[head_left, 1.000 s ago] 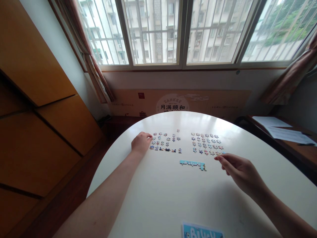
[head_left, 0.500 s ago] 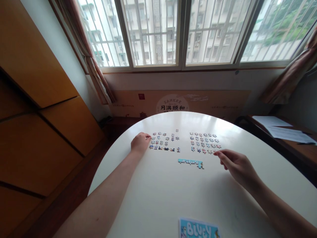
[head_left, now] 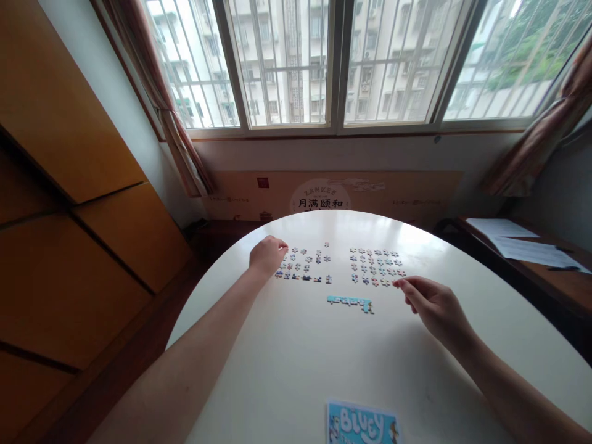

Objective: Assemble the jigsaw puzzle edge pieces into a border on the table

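Observation:
My left hand (head_left: 268,254) is at the far-left corner of a loose group of jigsaw puzzle pieces (head_left: 306,267). Its thumb and forefinger pinch together at a puzzle piece that is mostly hidden by the fingertips. Beside the near-right corner of a second group of pieces (head_left: 372,269), my right hand (head_left: 428,302) is closed, thumb against fingers; whatever sits between them is too small to make out. Several joined pieces form a light-blue strip with a short downward end (head_left: 348,301), lying between the hands and closer to me.
All this lies on a round white table (head_left: 277,370). A blue card marked "BLUEY" (head_left: 363,425) is at the near edge of view. Papers (head_left: 522,248) rest on a brown side table at right. An orange-brown cabinet (head_left: 106,265) stands left; a barred window is ahead.
My left hand has moved slightly up and right, over the corner piece of the left group. My right hand stays by the right group. The whole view has shifted a little.

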`<state>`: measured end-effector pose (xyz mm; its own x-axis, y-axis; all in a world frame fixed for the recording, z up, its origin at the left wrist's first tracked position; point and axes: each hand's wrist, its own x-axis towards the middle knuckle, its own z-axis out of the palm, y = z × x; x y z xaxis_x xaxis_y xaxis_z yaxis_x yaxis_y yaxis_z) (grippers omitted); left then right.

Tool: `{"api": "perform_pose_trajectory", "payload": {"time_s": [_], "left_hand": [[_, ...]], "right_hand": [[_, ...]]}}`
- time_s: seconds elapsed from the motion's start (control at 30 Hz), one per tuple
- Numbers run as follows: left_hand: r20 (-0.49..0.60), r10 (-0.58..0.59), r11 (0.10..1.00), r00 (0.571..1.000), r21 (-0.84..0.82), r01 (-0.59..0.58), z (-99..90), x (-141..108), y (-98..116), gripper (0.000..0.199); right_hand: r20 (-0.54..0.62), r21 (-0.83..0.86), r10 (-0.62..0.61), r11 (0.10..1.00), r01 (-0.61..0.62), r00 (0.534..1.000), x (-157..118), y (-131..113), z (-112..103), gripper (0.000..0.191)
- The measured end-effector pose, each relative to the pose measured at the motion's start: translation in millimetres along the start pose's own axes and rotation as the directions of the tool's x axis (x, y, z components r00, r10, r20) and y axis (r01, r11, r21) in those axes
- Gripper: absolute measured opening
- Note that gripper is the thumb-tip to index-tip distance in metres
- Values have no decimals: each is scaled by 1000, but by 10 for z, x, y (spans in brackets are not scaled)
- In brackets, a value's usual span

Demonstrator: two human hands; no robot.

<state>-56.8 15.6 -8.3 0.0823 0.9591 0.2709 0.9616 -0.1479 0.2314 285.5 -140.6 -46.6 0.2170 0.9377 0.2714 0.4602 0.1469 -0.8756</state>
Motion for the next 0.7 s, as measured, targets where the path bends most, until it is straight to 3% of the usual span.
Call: {"api": "perform_pose_trajectory", "payload": {"time_s": [0.3, 0.6, 0.7], "left_hand": [[146, 160, 986, 976, 19, -165, 92, 68, 357, 21], [159, 183, 979, 970, 57, -194, 230, 44, 401, 22], [110, 163, 984, 980, 55, -170, 205, 76, 367, 24]], "right_hand": [[9, 15, -7, 1000, 6, 1000, -3, 17, 1, 43], [22, 3, -11, 1000, 11, 1000, 28, 1, 1, 40], [21, 4, -13, 1000, 13, 1000, 25, -9, -10, 41]]}}
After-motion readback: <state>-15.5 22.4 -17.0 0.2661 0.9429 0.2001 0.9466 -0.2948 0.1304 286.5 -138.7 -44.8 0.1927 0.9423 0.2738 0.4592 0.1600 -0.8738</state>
